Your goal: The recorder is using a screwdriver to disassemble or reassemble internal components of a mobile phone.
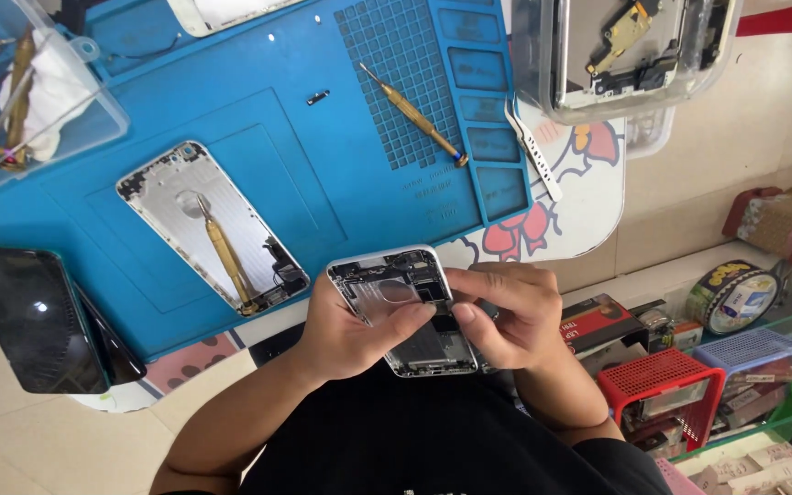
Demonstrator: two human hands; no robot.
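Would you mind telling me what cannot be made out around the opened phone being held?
Head view only:
- Opened phone shell: its lower right part is hidden by the right hand.
- Left hand: palm and most fingers hidden behind the shell.
- Small parts inside the shell: too small to identify.
- Clear box: cut off by the top edge.

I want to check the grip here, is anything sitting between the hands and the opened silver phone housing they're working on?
Nothing visible does. The left hand cradles the opened silver phone housing from its side, and the right hand pinches it from the other side, fingertips directly on its inner parts. The blue silicone work mat lies apart, beyond it.
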